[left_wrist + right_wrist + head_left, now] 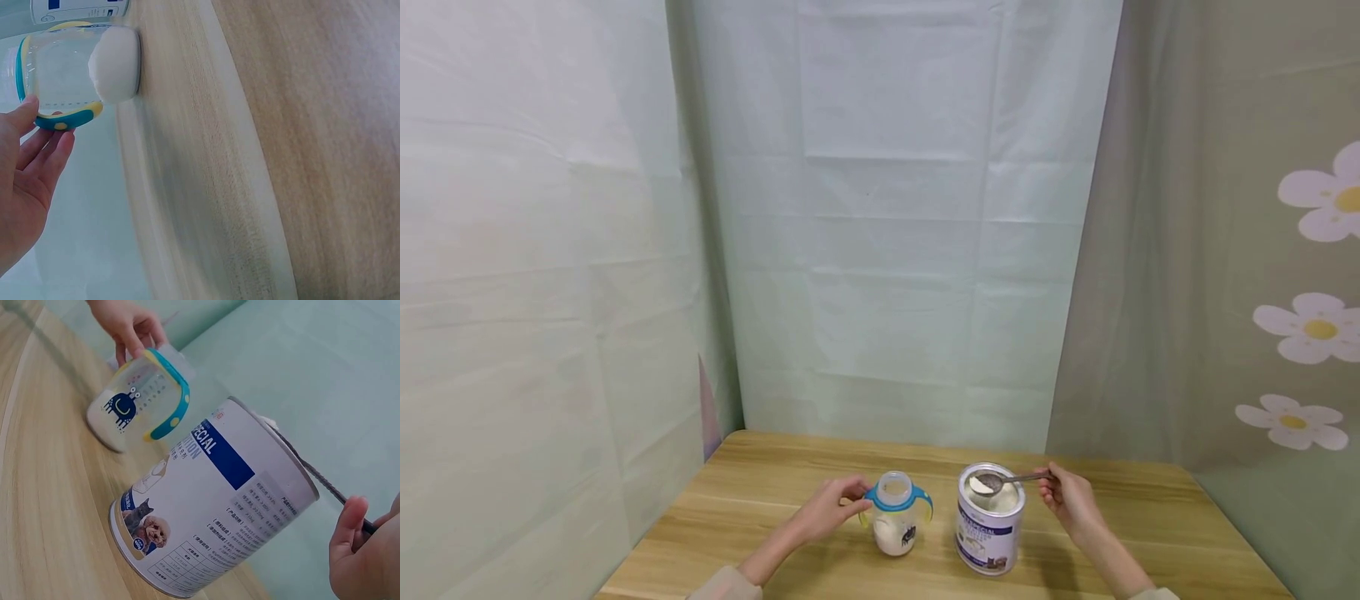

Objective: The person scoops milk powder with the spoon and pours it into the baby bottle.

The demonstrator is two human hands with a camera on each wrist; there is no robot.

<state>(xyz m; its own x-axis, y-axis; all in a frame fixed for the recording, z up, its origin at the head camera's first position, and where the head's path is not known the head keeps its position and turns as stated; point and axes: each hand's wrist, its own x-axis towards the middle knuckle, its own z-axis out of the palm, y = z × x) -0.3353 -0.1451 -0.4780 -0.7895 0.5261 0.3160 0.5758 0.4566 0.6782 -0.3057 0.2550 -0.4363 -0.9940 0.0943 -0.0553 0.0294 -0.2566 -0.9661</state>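
My left hand (829, 506) pinches the near handle of a clear baby bottle (892, 535) with a blue collar and a dark cartoon figure. It stands upright and uncapped, white powder at its bottom; the left wrist view shows thumb and fingers on the blue-and-yellow handle (69, 119). To its right stands an open milk powder can (987, 546), white with a blue band. My right hand (1073, 504) grips the handle of a dark metal spoon (1026, 477). The spoon's bowl, with white powder in it, is over the can's mouth. In the right wrist view the can hides the bowl.
Bottle and can stand side by side, a small gap between them, on a wood-grain table (790, 467). Pale curtains (895, 292) enclose the table at the back and sides; the right one bears white flowers (1292, 422).
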